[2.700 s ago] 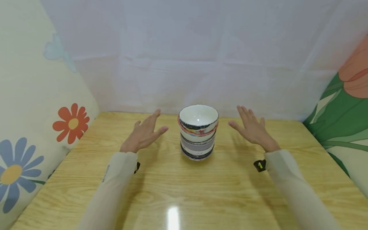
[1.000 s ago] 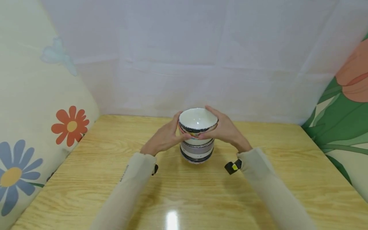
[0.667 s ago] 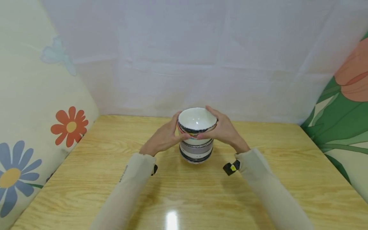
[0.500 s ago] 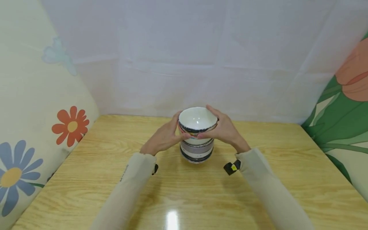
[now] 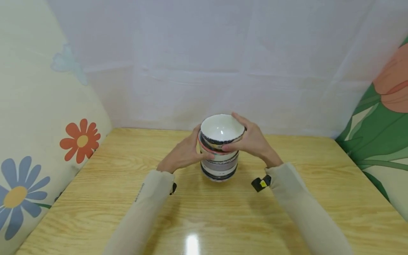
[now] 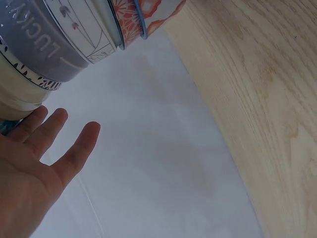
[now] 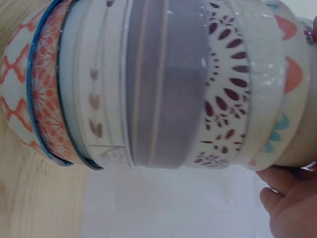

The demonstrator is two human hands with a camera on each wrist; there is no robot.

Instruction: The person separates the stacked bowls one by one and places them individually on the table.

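Observation:
A tall stack of nested patterned bowls (image 5: 220, 165) stands on the wooden table. Its top bowl (image 5: 222, 127), white inside with a dark speckled rim, sits raised and slightly tilted above a red-rimmed bowl (image 5: 202, 142). My right hand (image 5: 253, 141) grips that top bowl, thumb at the front and fingers at the far right side. On the other side my left hand (image 5: 183, 152) holds the red-rimmed bowl near its rim, thumb across the front. In the left wrist view, a grey bowl (image 6: 42, 42) embossed "LUCKY" shows lower in the stack.
The wooden table (image 5: 127, 212) meets a pale cloth backdrop (image 5: 191, 71) close behind the stack. Flower-printed cloths stand at the left and right sides, a red flower (image 5: 82, 141) on the left one.
Both hands came in from the sides onto the upper stack. Over the last half second the right hand lifted the top bowl slightly up and right, uncovering the red rim; the left thumb shifted slightly down.

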